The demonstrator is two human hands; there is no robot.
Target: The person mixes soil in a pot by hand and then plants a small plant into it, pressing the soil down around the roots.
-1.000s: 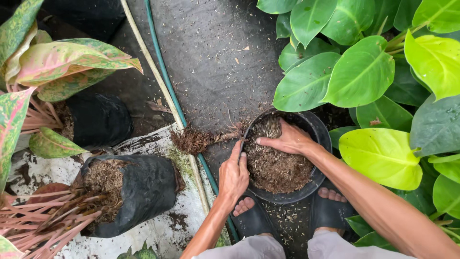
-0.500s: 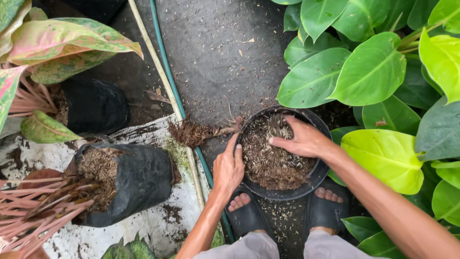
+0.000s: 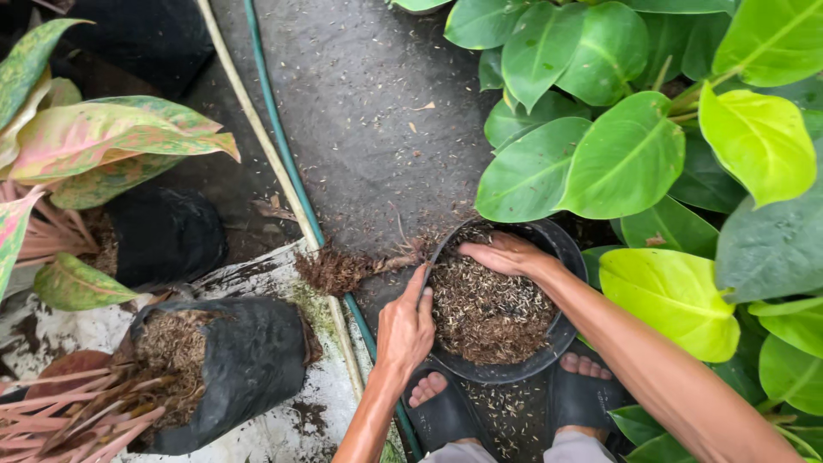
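STEP: levelling husk mix in black pot [image 3: 480, 364] | POT: on ground, above feet | L hand [image 3: 405, 330]: on near-left rim, fingers together, flat | R hand [image 3: 507, 255]: far rim, fingers spread on mix | NEXT (est.): even, firm pressing; green hose [image 3: 283, 154] left of pot.

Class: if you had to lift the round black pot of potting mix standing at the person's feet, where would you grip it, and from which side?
Grip the black pot by its rim at two opposite points, coming from above. It stands upright and open-topped, full of loose mix, so level lifting keeps it in. Its left edge is clear; leaves crowd the right.
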